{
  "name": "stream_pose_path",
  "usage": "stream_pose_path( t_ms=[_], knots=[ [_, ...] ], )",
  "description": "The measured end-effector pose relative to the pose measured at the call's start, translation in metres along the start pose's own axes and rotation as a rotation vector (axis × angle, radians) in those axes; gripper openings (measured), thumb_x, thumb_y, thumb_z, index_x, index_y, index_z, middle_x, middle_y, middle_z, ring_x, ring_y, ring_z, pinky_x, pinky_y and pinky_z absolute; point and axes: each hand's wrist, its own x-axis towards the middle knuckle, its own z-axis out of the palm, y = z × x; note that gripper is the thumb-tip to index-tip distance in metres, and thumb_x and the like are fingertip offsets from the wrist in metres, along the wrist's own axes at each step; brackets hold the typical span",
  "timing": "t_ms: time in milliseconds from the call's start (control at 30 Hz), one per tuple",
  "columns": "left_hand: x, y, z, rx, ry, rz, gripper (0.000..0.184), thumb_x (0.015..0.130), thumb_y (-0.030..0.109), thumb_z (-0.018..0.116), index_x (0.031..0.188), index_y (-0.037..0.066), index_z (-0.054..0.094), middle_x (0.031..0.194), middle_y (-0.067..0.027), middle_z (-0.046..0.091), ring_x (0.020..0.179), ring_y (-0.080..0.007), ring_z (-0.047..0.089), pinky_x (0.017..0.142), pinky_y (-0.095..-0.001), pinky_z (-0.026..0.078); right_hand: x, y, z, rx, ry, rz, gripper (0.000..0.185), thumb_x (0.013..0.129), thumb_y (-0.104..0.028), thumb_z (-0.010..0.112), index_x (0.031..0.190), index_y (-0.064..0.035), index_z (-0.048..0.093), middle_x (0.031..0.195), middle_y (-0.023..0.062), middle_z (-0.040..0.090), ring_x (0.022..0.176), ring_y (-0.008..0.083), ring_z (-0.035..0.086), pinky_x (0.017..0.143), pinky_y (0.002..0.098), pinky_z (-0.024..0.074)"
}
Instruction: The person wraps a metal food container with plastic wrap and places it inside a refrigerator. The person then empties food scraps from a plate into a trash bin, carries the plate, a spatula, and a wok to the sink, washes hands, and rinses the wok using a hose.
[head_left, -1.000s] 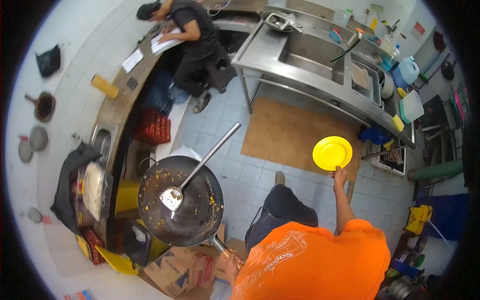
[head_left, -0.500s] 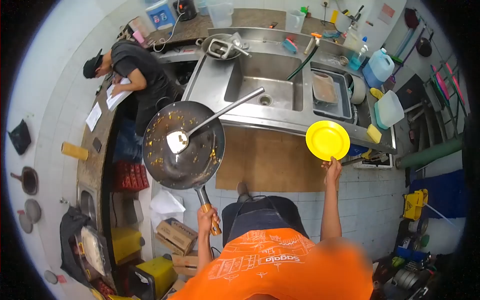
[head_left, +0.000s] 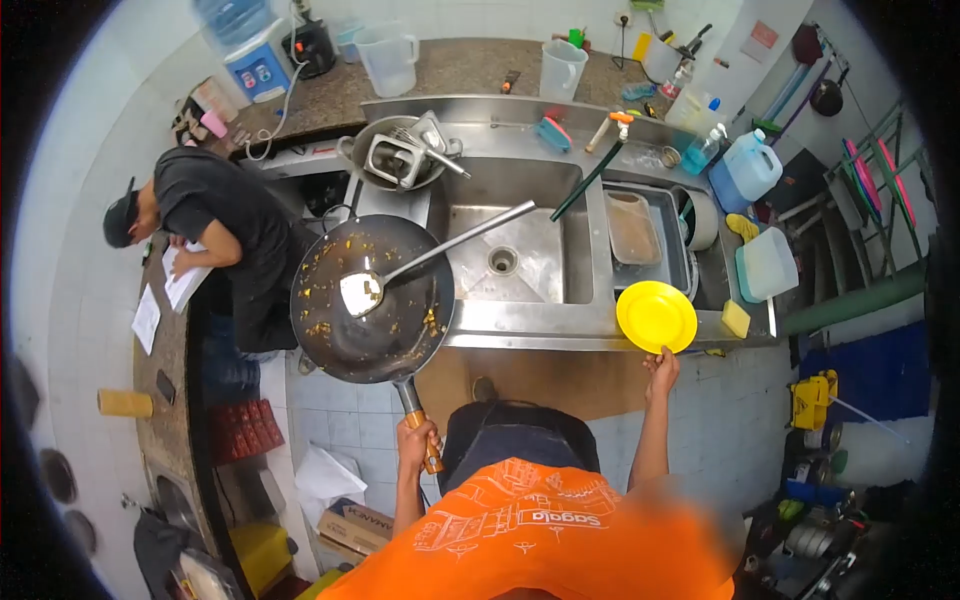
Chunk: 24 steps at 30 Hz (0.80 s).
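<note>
My left hand (head_left: 416,445) is closed round the wooden handle of a dark wok (head_left: 390,240), held out at the left with yellow food scraps stuck inside. A metal wok spatula (head_left: 460,240) lies in the wok, its blade on the bottom and its handle reaching over the sink's left part. Between the fingers of my right hand (head_left: 661,372) is the near rim of a yellow plate (head_left: 657,316). The plate overlaps the sink's front edge in view; whether it touches there I cannot tell.
Ahead stands a steel sink (head_left: 560,230) with a green hose (head_left: 588,180). A large pot (head_left: 355,150) of metal pans sits at its left, and a grey tub (head_left: 678,240) at its right. A yellow sponge (head_left: 735,319) lies on the edge. A co-worker (head_left: 215,225) leans over papers at left.
I have come closer to the sink, which now sits nearer and lower in view. The wok and the yellow plate stay in my hands, the wok now overlapping the sink's left side.
</note>
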Motion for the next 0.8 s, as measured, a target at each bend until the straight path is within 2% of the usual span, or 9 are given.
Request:
stream_pose_path(
  t_ms=[33,200,267,467,500,567,633,667,800],
  knots=[
    [0.027,0.005,-0.006,-0.029,0.030,-0.012,0.010,0.077,-0.002,0.054,0.083,0.002,0.048,0.058,-0.0053,0.047,0.043,-0.0139,0.048,0.039,-0.0297,0.043,0.012,0.017,0.025,0.022,0.002,0.018,0.014,0.090,-0.020,0.058,0.085,-0.0088,0.052,0.069,0.0005,0.047,0.063,0.0163,0.059,0.055,0.0304,0.0515],
    [0.038,-0.019,-0.022,-0.042,0.026,-0.046,0.011,0.077,-0.002,0.054,0.086,0.003,0.047,0.059,-0.0049,0.047,0.042,-0.0138,0.047,0.039,-0.0294,0.043,0.006,0.024,0.010,0.083,0.040,0.009,0.014,0.091,-0.020,0.057,0.085,-0.0083,0.052,0.069,0.0010,0.048,0.063,0.0166,0.059,0.055,0.0299,0.0517],
    [0.064,-0.013,-0.018,-0.114,0.053,-0.030,0.013,0.078,-0.001,0.054,0.087,0.003,0.047,0.059,-0.0046,0.047,0.042,-0.0137,0.047,0.038,-0.0288,0.042,0.035,0.022,0.033,0.060,0.062,0.033,0.015,0.091,-0.020,0.056,0.084,-0.0077,0.053,0.070,0.0018,0.051,0.064,0.0166,0.060,0.056,0.0302,0.0522],
    [0.079,-0.045,-0.013,-0.143,0.068,0.011,0.012,0.081,0.005,0.056,0.090,0.005,0.049,0.059,-0.0033,0.046,0.043,-0.0125,0.046,0.039,-0.0280,0.042,0.105,0.028,0.029,0.055,0.047,-0.009,0.019,0.092,-0.022,0.055,0.077,-0.0095,0.052,0.065,0.0013,0.051,0.061,0.0162,0.060,0.056,0.0319,0.0534],
    [0.103,-0.031,0.000,-0.123,0.097,0.034,0.014,0.082,0.009,0.059,0.092,0.005,0.050,0.059,-0.0027,0.046,0.042,-0.0127,0.046,0.040,-0.0281,0.043,0.140,0.019,0.061,0.050,0.037,-0.005,0.019,0.092,-0.022,0.055,0.077,-0.0095,0.052,0.065,0.0013,0.051,0.061,0.0162,0.060,0.056,0.0319,0.0534],
    [0.103,-0.032,0.005,-0.099,0.128,0.052,0.017,0.083,0.012,0.063,0.094,0.006,0.051,0.059,-0.0022,0.046,0.042,-0.0129,0.045,0.040,-0.0282,0.043,0.167,0.015,0.067,0.134,-0.018,0.043,0.021,0.092,-0.021,0.056,0.075,-0.0108,0.050,0.065,0.0016,0.050,0.062,0.0169,0.060,0.057,0.0331,0.0534],
    [0.098,-0.023,0.013,-0.028,0.186,0.003,0.026,0.086,0.026,0.066,0.098,0.007,0.053,0.061,-0.0013,0.047,0.045,-0.0129,0.047,0.041,-0.0281,0.044,0.192,0.011,0.072,0.146,-0.059,0.093,0.021,0.092,-0.020,0.055,0.074,-0.0109,0.050,0.065,0.0017,0.050,0.064,0.0173,0.060,0.057,0.0335,0.0533],
    [0.095,-0.018,0.017,-0.024,0.194,0.008,0.026,0.086,0.026,0.066,0.098,0.007,0.053,0.061,-0.0013,0.047,0.045,-0.0129,0.047,0.041,-0.0281,0.044,0.200,0.010,0.074,0.164,-0.091,0.142,0.022,0.093,-0.020,0.055,0.074,-0.0110,0.049,0.065,0.0018,0.049,0.065,0.0178,0.061,0.058,0.0339,0.0532],
    [0.076,-0.001,0.031,0.101,0.309,-0.079,0.044,0.088,0.047,0.062,0.110,0.010,0.052,0.069,-0.0015,0.050,0.053,-0.0128,0.051,0.045,-0.0265,0.044,0.225,0.007,0.081,0.105,-0.222,0.288,0.027,0.097,-0.028,0.053,0.079,-0.0072,0.053,0.069,0.0027,0.052,0.073,0.0185,0.062,0.058,0.0342,0.0530]
  ],
)
